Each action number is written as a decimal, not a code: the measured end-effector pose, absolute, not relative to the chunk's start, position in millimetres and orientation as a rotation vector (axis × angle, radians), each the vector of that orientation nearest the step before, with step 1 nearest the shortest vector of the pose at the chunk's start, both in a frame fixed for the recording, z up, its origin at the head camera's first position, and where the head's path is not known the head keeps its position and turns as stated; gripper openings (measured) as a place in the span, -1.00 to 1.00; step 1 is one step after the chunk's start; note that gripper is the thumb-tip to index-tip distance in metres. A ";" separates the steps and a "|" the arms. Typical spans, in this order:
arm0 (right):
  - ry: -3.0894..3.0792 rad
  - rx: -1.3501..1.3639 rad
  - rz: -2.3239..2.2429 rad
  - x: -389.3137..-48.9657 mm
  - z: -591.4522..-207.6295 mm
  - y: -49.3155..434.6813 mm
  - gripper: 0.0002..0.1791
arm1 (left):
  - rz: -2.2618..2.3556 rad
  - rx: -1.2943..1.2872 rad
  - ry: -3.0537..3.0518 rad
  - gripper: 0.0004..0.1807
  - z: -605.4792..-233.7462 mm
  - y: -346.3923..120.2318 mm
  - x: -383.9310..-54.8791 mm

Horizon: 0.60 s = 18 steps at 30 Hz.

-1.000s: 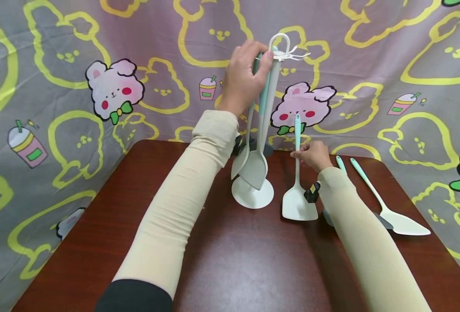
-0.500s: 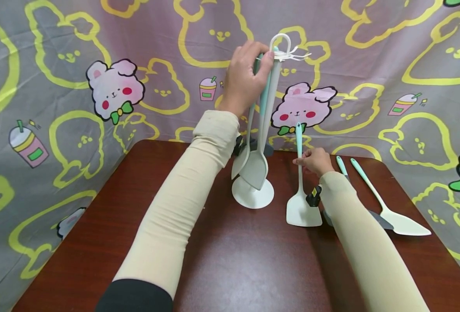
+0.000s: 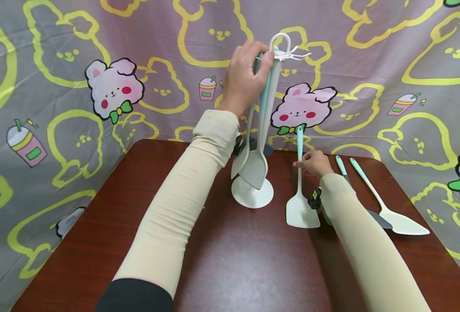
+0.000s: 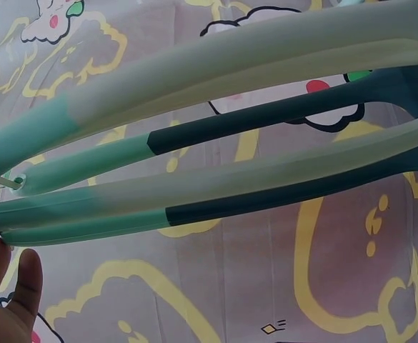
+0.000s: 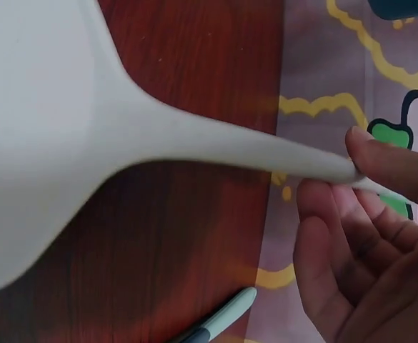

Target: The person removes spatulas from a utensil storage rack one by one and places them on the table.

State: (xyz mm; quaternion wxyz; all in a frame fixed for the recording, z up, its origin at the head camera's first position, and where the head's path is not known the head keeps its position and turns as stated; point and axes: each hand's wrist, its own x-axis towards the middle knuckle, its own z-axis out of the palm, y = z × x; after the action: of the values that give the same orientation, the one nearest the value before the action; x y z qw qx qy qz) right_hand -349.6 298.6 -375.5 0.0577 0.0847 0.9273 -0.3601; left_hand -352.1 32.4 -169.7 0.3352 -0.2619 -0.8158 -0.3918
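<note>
In the head view my left hand [image 3: 246, 74] grips the top of a white utensil stand [image 3: 274, 93], by the handle ends; its fingertips are partly hidden. Several utensils hang there, among them a pale spoon-shaped turner [image 3: 255, 169]. The left wrist view shows their mint handles [image 4: 30, 153] with pale or dark shafts beside my fingers [image 4: 28, 282]. My right hand [image 3: 315, 164] pinches a pale spatula [image 3: 302, 212] between thumb and fingers, partway along its handle. It hangs upright, blade down, right of the stand. In the right wrist view the thumb [image 5: 391, 164] presses its shaft.
On the table [image 3: 234, 268], right of my right hand, lie a pale pointed turner [image 3: 403, 223] and a dark grey utensil [image 3: 380, 219] partly behind my forearm. The stand's round base [image 3: 252, 197] is near the back edge. A patterned cloth [image 3: 167, 39] hangs behind.
My right hand has lowered the spatula slightly and moved it a little to the right, then held nearly still. My left hand stays on the stand top.
</note>
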 end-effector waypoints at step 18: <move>2.763 0.134 -0.958 -352.9 -385.2 314.8 -0.76 | -1.038 -0.668 -2.150 -0.70 -168.7 31.6 -353.2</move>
State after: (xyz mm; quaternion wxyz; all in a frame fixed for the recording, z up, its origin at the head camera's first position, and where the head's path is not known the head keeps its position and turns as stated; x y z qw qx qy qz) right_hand -352.9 314.8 -385.2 0.1070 0.0454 0.9384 -0.3254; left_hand -353.2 31.6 -168.7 0.3252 -0.2547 -0.8202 -0.3958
